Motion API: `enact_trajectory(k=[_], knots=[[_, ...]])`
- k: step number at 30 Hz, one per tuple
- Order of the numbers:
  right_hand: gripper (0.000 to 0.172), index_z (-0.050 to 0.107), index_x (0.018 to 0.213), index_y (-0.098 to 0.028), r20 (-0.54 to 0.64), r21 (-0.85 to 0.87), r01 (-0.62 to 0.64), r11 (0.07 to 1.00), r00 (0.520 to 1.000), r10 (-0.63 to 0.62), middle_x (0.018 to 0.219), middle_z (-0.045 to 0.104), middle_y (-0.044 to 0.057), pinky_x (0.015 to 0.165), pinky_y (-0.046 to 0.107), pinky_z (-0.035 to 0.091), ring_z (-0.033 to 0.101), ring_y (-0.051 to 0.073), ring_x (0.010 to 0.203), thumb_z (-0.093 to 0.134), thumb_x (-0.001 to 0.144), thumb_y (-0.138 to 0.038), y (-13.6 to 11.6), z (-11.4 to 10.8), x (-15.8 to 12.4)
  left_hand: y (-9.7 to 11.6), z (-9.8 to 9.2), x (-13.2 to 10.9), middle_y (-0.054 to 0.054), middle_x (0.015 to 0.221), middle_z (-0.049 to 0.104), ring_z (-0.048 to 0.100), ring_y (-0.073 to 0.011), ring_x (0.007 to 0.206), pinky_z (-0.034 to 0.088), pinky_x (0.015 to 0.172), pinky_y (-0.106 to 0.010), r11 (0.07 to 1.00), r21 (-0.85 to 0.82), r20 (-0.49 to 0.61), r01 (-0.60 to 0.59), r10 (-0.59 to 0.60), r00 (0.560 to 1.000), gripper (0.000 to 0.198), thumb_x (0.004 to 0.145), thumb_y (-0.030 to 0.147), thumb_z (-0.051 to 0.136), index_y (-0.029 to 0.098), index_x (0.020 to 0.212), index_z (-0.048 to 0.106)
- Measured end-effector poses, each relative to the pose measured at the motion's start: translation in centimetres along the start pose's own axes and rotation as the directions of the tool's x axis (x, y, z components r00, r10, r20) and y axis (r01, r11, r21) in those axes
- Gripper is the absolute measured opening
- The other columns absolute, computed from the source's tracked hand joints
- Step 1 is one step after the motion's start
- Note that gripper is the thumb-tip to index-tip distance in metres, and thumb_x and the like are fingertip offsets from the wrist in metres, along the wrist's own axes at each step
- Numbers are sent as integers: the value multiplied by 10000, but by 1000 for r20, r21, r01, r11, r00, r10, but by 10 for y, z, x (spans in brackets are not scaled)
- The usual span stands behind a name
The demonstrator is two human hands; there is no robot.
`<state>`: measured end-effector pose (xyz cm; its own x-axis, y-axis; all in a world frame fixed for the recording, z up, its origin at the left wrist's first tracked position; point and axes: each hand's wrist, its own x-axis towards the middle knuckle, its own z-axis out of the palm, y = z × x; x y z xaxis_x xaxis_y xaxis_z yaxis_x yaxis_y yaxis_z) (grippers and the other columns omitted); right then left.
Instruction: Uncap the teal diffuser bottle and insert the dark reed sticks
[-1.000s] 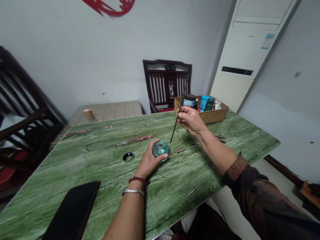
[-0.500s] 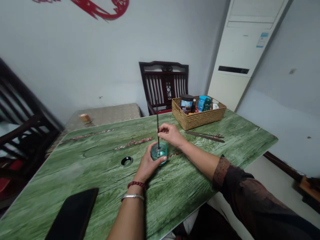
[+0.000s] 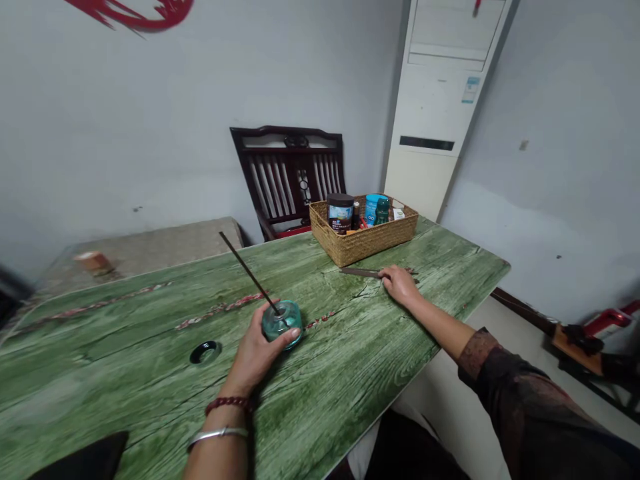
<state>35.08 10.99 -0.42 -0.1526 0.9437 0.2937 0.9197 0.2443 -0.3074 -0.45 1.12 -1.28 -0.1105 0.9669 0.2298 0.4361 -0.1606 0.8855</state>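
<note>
My left hand (image 3: 253,357) is wrapped round a small teal glass bottle (image 3: 283,321) standing on the green wood-grain table (image 3: 350,373). A thin dark stick (image 3: 249,272) leans out of the bottle's neck, up and to the left. My right hand (image 3: 400,285) rests on the table further right, fingers curled over a small bundle of dark sticks (image 3: 361,272) lying in front of the wicker basket (image 3: 364,239). A black ring-shaped cap (image 3: 205,351) lies left of the bottle.
The basket holds a dark jar (image 3: 340,211) and blue-green containers (image 3: 376,208). A dark wooden chair (image 3: 290,177) stands behind the table, a white floor air conditioner (image 3: 435,107) at the back right. A black flat object (image 3: 80,460) lies at the near left corner.
My right hand let go of the stick, which now leans in the bottle, and moved right to the sticks by the basket. The view has swung to the right.
</note>
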Motion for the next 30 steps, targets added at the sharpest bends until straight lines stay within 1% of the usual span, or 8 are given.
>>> enact_trajectory(k=[2,4,7,10,15,20,25,30], knots=[[334,733,1205,-194,53,-114,11,993,999,-5,1129,699,125,957,320,443,629,244,1080,530,941,-187,11,1,-4,-1,0,1,-147,1278,665,661,-348,1150,460,1069,-560,1000,14,-1,8,-8,1000,863,623,616,809,230,1331,501],[326,737,1202,-200,77,-168,26,985,997,-13,1133,689,130,954,322,438,619,253,1089,525,955,-211,13,2,-8,-1,-1,1,-148,1278,666,658,-352,1154,458,1069,-565,999,38,1,13,-13,1000,861,629,622,801,230,1335,501],[295,739,1156,-189,47,-168,56,984,998,-48,1108,682,124,957,316,427,607,250,1083,514,967,-221,9,2,-11,-2,-1,1,-145,1259,675,662,-353,1146,464,1058,-571,999,54,4,3,-3,1000,843,638,621,796,234,1328,505],[319,706,1217,-178,19,-189,72,979,997,-69,1118,671,133,961,325,420,595,256,1093,505,973,-220,7,-1,-9,-3,-1,1,-143,1236,684,673,-345,1125,474,1051,-560,999,51,7,-3,2,1000,837,644,620,793,230,1325,504],[289,730,1155,-178,100,-232,86,969,993,-64,1086,673,136,936,333,426,598,261,1076,511,972,-227,10,0,-8,-4,0,1,-149,1254,674,667,-342,1135,465,1061,-561,999,32,-2,-6,6,1000,844,642,607,807,225,1332,506],[293,699,1198,-177,23,-215,101,971,995,-99,1102,674,122,944,326,420,597,247,1072,519,979,-246,11,-1,-11,-4,0,1,-147,1285,659,653,-340,1158,448,1079,-564,1000,-12,4,-9,9,1000,854,621,588,830,221,1327,517],[288,728,1144,-161,163,-299,131,945,983,-85,1120,684,145,933,315,419,609,260,1094,511,986,-266,10,-5,-9,0,1,-2,-138,1273,659,653,-327,1147,440,1090,-550,999,-51,9,16,-16,1000,879,600,564,850,217,1332,507],[274,726,1036,-149,141,-264,124,957,986,-89,1071,717,151,856,290,430,649,242,1013,468,985,-223,9,-6,-13,2,3,-4,-117,1248,672,655,-318,1143,446,1084,-530,998,-58,-3,-4,4,1000,844,596,535,853,227,1307,518]])
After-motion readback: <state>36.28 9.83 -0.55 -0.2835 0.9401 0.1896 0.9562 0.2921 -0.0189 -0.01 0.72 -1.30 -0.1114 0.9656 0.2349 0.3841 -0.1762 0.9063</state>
